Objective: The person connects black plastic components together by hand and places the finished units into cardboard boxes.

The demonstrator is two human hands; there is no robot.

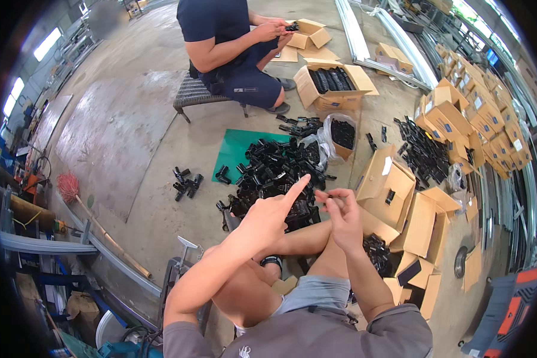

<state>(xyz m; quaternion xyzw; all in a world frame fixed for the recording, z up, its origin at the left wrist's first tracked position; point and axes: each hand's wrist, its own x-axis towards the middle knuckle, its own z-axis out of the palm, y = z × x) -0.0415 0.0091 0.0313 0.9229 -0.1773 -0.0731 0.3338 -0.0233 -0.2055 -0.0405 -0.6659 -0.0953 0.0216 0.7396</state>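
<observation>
My left hand (271,213) is raised over a heap of black plastic fittings (268,164), its index finger stretched out toward my right hand. Its other fingers curl out of sight beneath the palm, and nothing shows in it. Just to the right, my right hand (345,213) is closed in a pinch, with the fingertips bent in toward the thumb. Whatever may be between them is too small to make out. The heap lies in front of my legs, partly on a green sheet (225,149). Several loose fittings (187,184) lie left of it.
Across from me a co-worker (230,53) sits on a woven stool (191,98), both hands on a small black part. An open carton (334,101) of black pieces stands beyond the heap. Opened cartons (388,191) crowd my right. A broom (110,238) lies at left.
</observation>
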